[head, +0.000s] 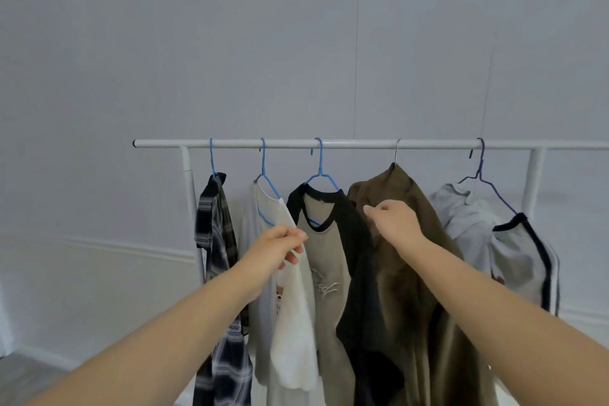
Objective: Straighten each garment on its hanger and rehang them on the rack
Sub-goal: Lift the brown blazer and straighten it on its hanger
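Observation:
A white rack bar (362, 144) carries several hangers with garments. From the left hang a plaid shirt (216, 234), a white tee (290, 316) slipping off its blue hanger (267, 184), a beige tee with black sleeves (326, 273), a brown garment (408, 273) bunched on a metal hanger, and a white tee with dark trim (514, 260) askew on a purple hanger (487, 181). My left hand (280, 250) pinches the white tee's shoulder edge. My right hand (392, 221) pinches the brown garment's fabric near its left shoulder.
The rack's white uprights stand at left (191, 208) and right (535, 181). A plain pale wall with a baseboard runs behind the rack. A strip of grey floor (23, 376) shows at the lower left.

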